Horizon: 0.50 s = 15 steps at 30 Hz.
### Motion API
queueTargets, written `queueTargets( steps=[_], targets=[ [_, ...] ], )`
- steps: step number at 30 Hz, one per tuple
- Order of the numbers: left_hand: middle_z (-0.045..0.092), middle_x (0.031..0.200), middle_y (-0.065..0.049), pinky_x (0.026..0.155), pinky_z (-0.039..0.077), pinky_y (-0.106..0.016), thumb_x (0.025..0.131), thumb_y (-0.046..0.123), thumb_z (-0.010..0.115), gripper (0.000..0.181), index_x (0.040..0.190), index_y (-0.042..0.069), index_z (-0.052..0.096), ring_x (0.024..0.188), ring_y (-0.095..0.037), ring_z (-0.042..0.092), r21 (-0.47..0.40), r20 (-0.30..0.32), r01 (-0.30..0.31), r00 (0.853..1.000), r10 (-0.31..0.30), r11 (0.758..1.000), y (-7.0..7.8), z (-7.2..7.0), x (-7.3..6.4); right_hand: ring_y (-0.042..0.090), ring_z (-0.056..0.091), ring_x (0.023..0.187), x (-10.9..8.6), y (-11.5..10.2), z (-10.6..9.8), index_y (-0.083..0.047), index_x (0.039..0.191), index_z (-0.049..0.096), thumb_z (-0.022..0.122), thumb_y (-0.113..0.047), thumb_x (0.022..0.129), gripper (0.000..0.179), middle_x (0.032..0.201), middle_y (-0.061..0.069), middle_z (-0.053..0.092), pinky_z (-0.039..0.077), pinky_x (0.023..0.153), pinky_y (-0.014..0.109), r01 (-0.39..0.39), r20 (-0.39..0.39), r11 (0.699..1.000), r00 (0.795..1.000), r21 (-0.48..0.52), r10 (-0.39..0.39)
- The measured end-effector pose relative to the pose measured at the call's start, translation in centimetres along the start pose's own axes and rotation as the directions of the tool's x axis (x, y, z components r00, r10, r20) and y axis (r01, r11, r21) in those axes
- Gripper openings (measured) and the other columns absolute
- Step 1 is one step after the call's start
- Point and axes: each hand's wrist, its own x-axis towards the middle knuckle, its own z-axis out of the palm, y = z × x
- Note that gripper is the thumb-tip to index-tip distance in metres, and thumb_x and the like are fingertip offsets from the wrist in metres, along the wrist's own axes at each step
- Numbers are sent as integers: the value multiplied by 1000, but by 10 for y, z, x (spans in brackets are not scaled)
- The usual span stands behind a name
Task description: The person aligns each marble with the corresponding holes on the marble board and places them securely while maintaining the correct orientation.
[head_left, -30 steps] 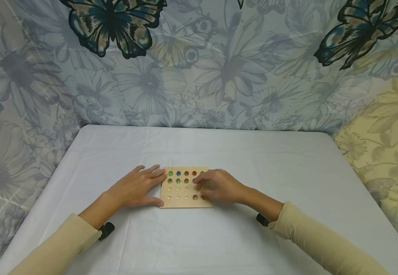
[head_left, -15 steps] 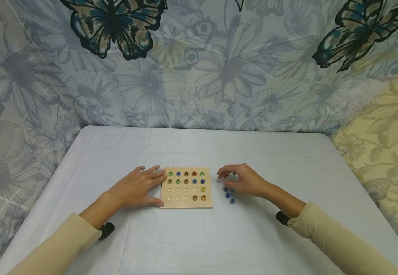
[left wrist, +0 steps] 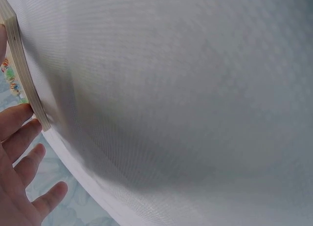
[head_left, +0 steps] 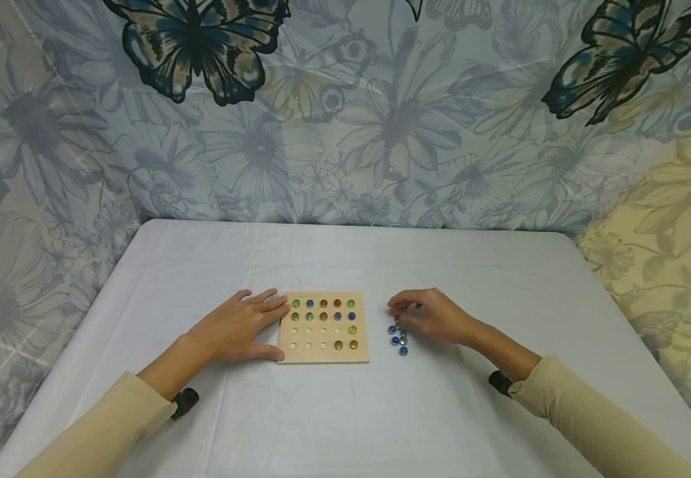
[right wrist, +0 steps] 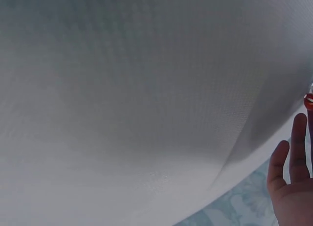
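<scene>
A square-cornered wooden board [head_left: 324, 362] with rows of round hollows lies on the table; its two far rows hold coloured glass marbles, and a few more sit at its near right. My left hand [head_left: 243, 325] rests at the board's left side, fingers spread, fingertips and thumb at its edge; the left wrist view shows the same fingers against the board's side [left wrist: 24, 69]. Right of the board, my right hand [head_left: 435, 314] hovers with bent fingers over a small cluster of loose marbles [head_left: 395, 340]. A reddish marble [head_left: 397, 318] lies just under its fingertips, and a red marble [right wrist: 308, 101] shows beside them in the right wrist view.
A white cloth [head_left: 261, 418] covers the table. Flower-patterned fabric with large butterflies [head_left: 196, 53] hangs behind the far edge, and yellowish fabric [head_left: 668, 265] is at the right. Dark wrist devices [head_left: 185, 402] sit by both sleeves.
My right hand has moved right from over the board to the loose marbles, uncovering them and the board's right side. A reddish marble now shows below its fingers. My left hand stays put.
</scene>
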Motion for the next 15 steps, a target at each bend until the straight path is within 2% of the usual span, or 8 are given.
queueTargets(
  steps=[7, 15],
  targets=[
    [42, 155, -7, 110, 33, -60, 85, 74, 56, 92, 151, 10, 45, 144, -31, 36, -6, 1, -3, 1000, 3, 1000, 0, 1, 0, 16, 68, 100, 0, 1, 1, -5, 115, 70, 70, 5, 87, 30, 104, -2, 74, 53, 88, 43, -39, 40, 999, 998, 1, 39],
    [42, 155, -8, 109, 34, -59, 85, 73, 56, 91, 150, 9, 47, 143, -31, 37, 3, -20, -15, 1000, 15, 1000, -1, 1, 0, 13, 67, 98, 1, 3, 2, -6, 113, 71, 71, 6, 86, 30, 102, -4, 73, 54, 87, 40, -32, 30, 999, 999, -12, 32]
  ],
)
